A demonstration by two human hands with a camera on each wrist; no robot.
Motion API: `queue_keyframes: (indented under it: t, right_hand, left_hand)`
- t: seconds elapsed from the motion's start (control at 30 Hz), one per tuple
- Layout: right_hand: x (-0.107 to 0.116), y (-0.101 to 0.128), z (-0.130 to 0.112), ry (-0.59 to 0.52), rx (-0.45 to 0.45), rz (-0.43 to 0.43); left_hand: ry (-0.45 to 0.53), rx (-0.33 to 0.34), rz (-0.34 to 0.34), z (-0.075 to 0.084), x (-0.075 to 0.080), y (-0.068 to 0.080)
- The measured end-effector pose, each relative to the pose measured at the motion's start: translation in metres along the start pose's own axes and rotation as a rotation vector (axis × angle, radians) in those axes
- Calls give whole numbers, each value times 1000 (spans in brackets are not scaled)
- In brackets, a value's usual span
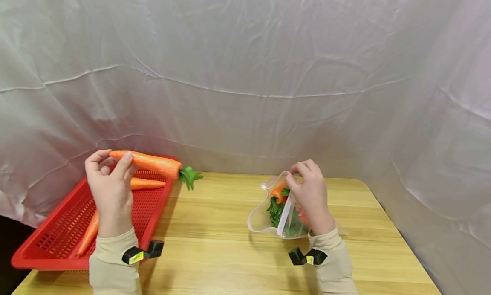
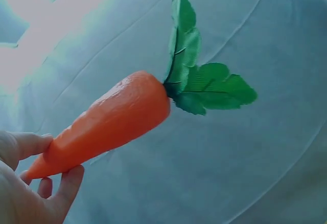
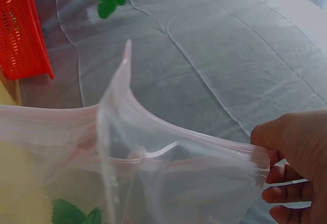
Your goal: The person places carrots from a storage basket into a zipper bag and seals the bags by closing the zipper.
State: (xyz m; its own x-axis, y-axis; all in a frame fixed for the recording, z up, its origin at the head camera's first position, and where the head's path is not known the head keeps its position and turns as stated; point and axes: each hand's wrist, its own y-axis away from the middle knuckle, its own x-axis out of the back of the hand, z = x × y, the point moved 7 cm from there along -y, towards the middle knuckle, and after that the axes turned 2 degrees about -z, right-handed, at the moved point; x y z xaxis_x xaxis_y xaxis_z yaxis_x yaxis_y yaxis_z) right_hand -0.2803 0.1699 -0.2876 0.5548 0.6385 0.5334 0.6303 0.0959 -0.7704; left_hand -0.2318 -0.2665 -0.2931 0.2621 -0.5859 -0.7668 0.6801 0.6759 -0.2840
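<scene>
My left hand (image 1: 113,188) pinches an orange carrot (image 1: 153,163) by its thin end, above the red basket (image 1: 153,227). Green leaves at the carrot's thick end point right; the left wrist view shows the carrot (image 2: 112,122) between thumb and fingers (image 2: 69,188). Over at the right, my right hand (image 1: 310,192) pinches the rim of a clear zip bag (image 1: 261,216), whose mouth gapes. Inside the bag lie an orange carrot (image 1: 278,194) with green leaves and something reddish, partly hidden by the hand. The right wrist view shows the bag's rim (image 3: 204,134) held at its corner.
More carrots lie in the basket, one (image 1: 147,183) near its far end and another (image 1: 90,233) beside the left forearm. The basket overhangs the left side of the wooden table (image 1: 215,227). Grey cloth (image 1: 245,116) hangs behind and at the sides.
</scene>
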Motion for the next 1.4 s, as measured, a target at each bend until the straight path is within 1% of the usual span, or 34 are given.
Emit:
queue_keyframes:
  t: [0.1,0.23,0.37,0.43,0.57,0.87,1.17,1.4]
  right_hand:
    - [0,0,0,7,-3,-7]
    - [1,0,0,13,-8,-16]
    - [1,0,-1,12,-1,-11]
    - [1,0,-1,11,3,-7]
    - [1,0,-2,10,8,-5]
    - [1,0,-4,1,11,1]
    - [1,0,-4,7,9,1]
    - [0,0,-4,7,10,1]
  left_hand:
    - [-6,-14,-51,-9,-14,11]
    - [-17,3,-88,-24,-28,24]
    - [23,56,-101,-43,-38,35]
    - [27,93,-109,-52,-42,41]
    - [3,153,-129,-68,-47,53]
    - [-23,224,-186,-92,-59,79]
    - [-79,281,-239,-118,-67,104]
    - [-124,295,-306,-135,-70,122]
